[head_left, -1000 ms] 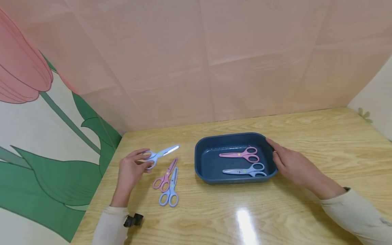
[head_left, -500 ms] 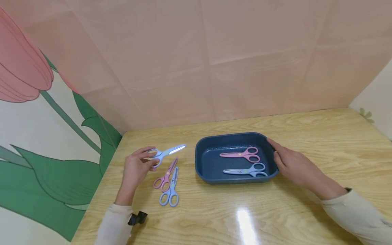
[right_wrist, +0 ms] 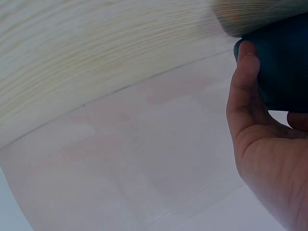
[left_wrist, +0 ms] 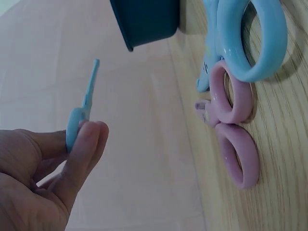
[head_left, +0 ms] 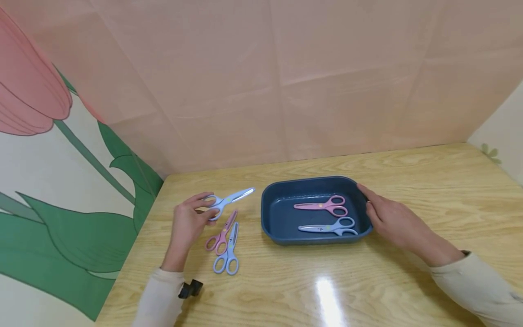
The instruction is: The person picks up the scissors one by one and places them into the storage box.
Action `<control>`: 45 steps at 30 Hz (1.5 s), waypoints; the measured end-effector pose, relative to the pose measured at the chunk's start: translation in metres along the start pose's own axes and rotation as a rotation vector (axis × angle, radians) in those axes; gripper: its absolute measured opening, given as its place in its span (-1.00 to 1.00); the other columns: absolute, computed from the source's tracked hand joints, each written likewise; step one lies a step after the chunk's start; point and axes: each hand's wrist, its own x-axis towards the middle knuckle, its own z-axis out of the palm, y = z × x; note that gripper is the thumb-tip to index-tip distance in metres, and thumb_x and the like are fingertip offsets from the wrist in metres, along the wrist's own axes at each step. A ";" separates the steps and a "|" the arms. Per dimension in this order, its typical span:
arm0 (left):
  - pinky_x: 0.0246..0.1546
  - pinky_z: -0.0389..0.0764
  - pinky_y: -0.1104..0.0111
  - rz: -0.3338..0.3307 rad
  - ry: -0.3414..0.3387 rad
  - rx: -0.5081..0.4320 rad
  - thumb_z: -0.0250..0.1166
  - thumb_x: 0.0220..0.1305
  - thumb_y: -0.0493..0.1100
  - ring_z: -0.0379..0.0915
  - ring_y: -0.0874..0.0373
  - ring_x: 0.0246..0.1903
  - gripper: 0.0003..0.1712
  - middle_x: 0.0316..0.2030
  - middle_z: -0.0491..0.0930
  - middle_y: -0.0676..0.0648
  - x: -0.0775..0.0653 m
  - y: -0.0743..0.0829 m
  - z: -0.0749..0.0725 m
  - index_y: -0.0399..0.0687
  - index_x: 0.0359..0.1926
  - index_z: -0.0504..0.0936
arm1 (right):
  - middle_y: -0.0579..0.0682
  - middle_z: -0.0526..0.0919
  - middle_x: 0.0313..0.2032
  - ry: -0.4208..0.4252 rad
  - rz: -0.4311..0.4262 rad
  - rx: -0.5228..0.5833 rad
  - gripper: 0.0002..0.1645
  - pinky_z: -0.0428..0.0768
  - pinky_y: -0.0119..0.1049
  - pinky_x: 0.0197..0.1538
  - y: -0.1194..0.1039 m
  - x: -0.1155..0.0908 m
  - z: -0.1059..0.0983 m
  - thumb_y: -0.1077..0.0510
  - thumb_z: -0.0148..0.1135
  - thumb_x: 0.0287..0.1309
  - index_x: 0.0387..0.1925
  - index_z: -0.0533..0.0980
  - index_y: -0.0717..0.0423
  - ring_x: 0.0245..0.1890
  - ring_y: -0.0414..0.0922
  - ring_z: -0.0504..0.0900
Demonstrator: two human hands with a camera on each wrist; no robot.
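Observation:
My left hand (head_left: 188,221) pinches the finger loops of light blue scissors (head_left: 227,200), whose blades point right towards the tray. In the left wrist view these scissors (left_wrist: 76,126) appear edge-on between thumb and fingers, above the table. Below them on the wood lie pink scissors (head_left: 223,237) and a second light blue pair (head_left: 231,249), side by side. My right hand (head_left: 394,223) grips the right end of a dark blue tray (head_left: 281,219), also seen in the right wrist view as a dark wall (right_wrist: 286,72). Inside the tray are pink scissors (head_left: 321,206) and light blue scissors (head_left: 328,228).
The wood-grain table (head_left: 282,290) meets a pink cloth backdrop (head_left: 229,104) at its back edge. A tulip-printed panel (head_left: 73,236) borders the left side. A small black device (head_left: 190,289) is strapped at the left cuff.
My left hand has moved to the right and slightly away from me with the light blue scissors, nearer the tray. My right hand and the tray have stayed in place.

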 end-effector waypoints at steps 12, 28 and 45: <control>-0.54 0.69 0.47 0.029 -0.007 0.049 0.42 0.00 -0.39 0.71 0.02 -0.46 -0.72 0.10 0.61 -0.10 0.000 0.008 0.008 -0.34 -0.18 0.70 | 0.36 0.34 0.29 -0.010 0.004 0.006 -0.35 0.47 0.24 0.16 0.000 0.000 0.000 0.06 -0.25 0.44 0.47 -0.02 0.11 0.10 0.25 0.54; -0.52 0.70 0.43 -0.001 -0.129 0.080 0.44 -0.04 -0.39 0.71 0.08 -0.48 -0.67 0.08 0.62 -0.07 -0.001 0.017 0.023 -0.25 -0.15 0.72 | 0.34 0.32 0.31 -0.011 0.008 0.004 -0.35 0.47 0.24 0.16 -0.001 0.000 0.000 0.06 -0.25 0.44 0.48 -0.03 0.09 0.09 0.24 0.55; -0.61 0.61 0.54 0.068 -0.104 0.201 0.47 -0.04 -0.31 0.65 0.25 -0.55 -0.68 0.02 0.66 0.09 -0.005 0.020 0.032 -0.09 -0.16 0.74 | 0.35 0.37 0.28 -0.012 0.007 0.004 -0.35 0.54 0.21 0.09 -0.001 0.000 -0.001 0.07 -0.25 0.43 0.48 -0.04 0.09 -0.15 0.04 0.57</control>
